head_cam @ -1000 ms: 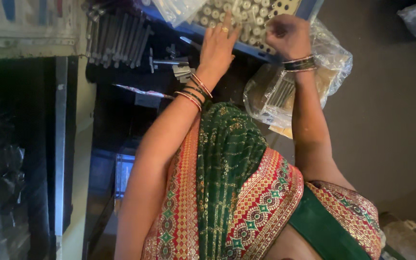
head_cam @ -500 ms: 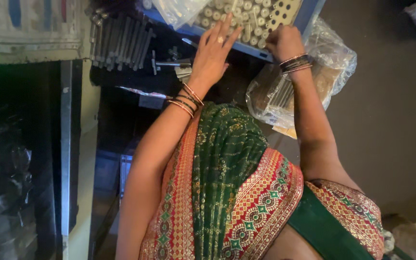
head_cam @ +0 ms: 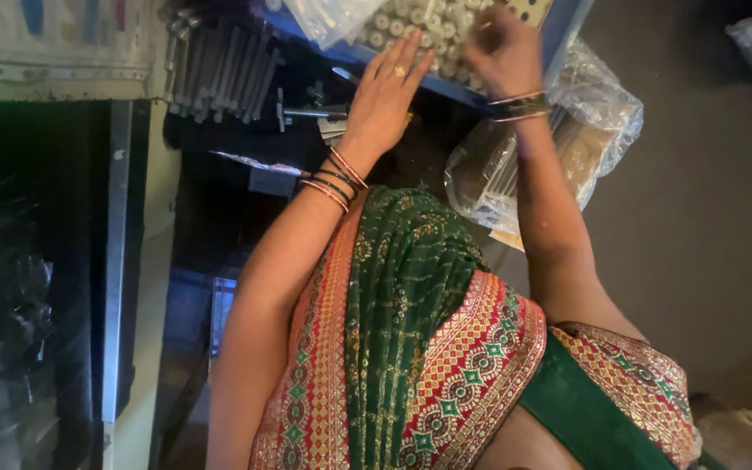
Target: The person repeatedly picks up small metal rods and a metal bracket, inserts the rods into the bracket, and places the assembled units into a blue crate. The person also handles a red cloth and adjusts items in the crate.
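A blue tray [head_cam: 559, 35] at the top holds a perforated plate packed with several small pale cylindrical pieces [head_cam: 433, 26]. My left hand [head_cam: 385, 96] lies flat with fingers spread on the tray's near edge, a ring on one finger and bangles at the wrist. My right hand [head_cam: 502, 52] is over the pieces with its fingers curled down among them; whether it grips one is hidden. A green and red embroidered garment [head_cam: 411, 348] covers my body below.
A clear plastic bag of metal rods [head_cam: 515, 174] sits under my right forearm. A row of long metal bolts [head_cam: 219, 70] lies at upper left. Another clear bag [head_cam: 332, 17] overlaps the tray. Grey floor [head_cam: 707, 244] lies to the right, and a metal frame [head_cam: 117, 261] to the left.
My right hand came down from a raised fist onto the pieces in the tray. My left hand slid a little farther onto the tray.
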